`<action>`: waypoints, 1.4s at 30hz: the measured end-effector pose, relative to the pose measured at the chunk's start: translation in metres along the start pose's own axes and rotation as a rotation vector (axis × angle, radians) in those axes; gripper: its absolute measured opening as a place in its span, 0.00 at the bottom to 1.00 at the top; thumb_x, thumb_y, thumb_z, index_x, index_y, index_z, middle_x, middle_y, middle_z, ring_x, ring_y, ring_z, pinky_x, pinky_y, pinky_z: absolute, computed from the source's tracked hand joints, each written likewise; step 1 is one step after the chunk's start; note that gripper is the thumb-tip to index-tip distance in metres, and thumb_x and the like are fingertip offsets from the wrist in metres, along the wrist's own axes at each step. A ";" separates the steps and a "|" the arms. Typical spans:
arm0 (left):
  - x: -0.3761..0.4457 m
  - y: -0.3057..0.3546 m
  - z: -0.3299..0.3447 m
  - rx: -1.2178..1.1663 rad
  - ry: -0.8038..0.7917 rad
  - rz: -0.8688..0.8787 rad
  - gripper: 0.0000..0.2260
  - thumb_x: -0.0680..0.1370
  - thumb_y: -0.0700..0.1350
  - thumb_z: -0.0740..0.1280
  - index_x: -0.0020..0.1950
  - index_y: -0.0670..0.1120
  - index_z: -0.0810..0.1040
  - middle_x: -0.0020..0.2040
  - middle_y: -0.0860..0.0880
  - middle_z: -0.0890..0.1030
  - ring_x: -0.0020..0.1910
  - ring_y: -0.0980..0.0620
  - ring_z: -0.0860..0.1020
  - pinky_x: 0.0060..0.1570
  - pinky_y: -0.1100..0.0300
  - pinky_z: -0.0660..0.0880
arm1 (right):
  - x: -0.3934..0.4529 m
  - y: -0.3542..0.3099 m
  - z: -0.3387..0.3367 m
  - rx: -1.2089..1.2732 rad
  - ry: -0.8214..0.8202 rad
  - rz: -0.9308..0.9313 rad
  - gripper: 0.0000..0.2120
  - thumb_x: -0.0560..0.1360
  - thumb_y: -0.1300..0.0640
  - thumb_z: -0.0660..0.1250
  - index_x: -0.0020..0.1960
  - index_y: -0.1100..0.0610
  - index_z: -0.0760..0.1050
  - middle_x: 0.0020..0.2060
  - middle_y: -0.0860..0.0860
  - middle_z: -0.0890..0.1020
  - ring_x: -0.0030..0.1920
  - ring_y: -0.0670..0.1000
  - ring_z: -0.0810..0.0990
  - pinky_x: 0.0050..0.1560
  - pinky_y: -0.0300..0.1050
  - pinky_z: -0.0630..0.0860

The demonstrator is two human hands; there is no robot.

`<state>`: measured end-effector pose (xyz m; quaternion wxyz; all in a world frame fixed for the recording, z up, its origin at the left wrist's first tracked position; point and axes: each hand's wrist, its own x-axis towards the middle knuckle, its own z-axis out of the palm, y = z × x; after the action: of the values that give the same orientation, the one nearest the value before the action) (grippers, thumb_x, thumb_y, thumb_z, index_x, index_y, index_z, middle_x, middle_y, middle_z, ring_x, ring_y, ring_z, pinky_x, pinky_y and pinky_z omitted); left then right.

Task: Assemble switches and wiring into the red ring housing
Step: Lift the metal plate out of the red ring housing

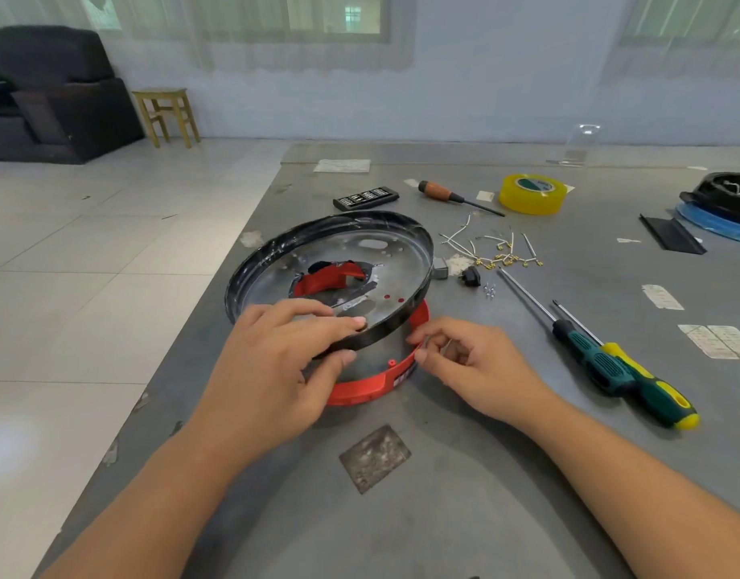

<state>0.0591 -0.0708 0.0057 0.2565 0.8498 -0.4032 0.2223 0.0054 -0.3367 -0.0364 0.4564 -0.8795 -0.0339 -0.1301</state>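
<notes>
We start at the fingers (433, 348) of our right hand (472, 369), which are curled together in a pinch around something small and pale at the rim of the red ring housing (360, 390); it is too small to name, though a screw or a wire end seems likely. That pinch sits right at the near right edge of the housing, touching or just beside its wall, so whatever we hold lies only slightly to the right of the place it should enter, and this hand is plainly the nearer one for the insertion. Our left hand (276, 361) grips the near edge of the black dish-shaped pan (330, 261), thumb below and the other digits over the lip, and holds it tilted up toward us so that a gap opens over the housing beneath. The housing itself lies flat on the tabletop (443, 474), directly ahead of us, mostly covered by the pan (a red arc shows through the pan's central hole). Farther out to the right lie the loose white wires with brass terminals (489, 250), a small black switch (470, 277) and a few tiny screws (490, 291), well apart from both hands, then two green and yellow screwdrivers (627, 369). Our judgement is that the next move runs leftward and inward, from the pinch into the ring wall.
</notes>
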 end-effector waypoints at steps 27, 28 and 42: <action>-0.005 -0.021 -0.004 -0.035 -0.228 0.110 0.16 0.78 0.55 0.62 0.59 0.60 0.87 0.62 0.70 0.82 0.54 0.57 0.76 0.54 0.57 0.69 | -0.003 -0.008 -0.002 0.180 0.141 -0.022 0.35 0.77 0.62 0.74 0.73 0.33 0.67 0.60 0.42 0.79 0.41 0.53 0.85 0.47 0.47 0.83; -0.005 -0.020 -0.004 -0.035 -0.234 0.109 0.16 0.78 0.55 0.62 0.59 0.60 0.87 0.62 0.70 0.82 0.53 0.57 0.75 0.53 0.56 0.71 | -0.003 -0.008 -0.001 0.178 0.140 -0.024 0.34 0.76 0.62 0.74 0.72 0.34 0.68 0.61 0.42 0.79 0.42 0.53 0.85 0.48 0.47 0.82; -0.007 -0.020 0.004 0.002 -0.236 0.103 0.14 0.79 0.56 0.64 0.60 0.61 0.86 0.61 0.71 0.81 0.50 0.54 0.77 0.48 0.52 0.76 | 0.000 0.003 0.001 0.130 0.072 0.038 0.33 0.78 0.55 0.73 0.73 0.29 0.65 0.52 0.42 0.85 0.50 0.49 0.87 0.55 0.49 0.83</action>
<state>0.0718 -0.0579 -0.0067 0.1947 0.8486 -0.4733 0.1341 0.0062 -0.3377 -0.0393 0.5158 -0.8433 -0.0089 -0.1504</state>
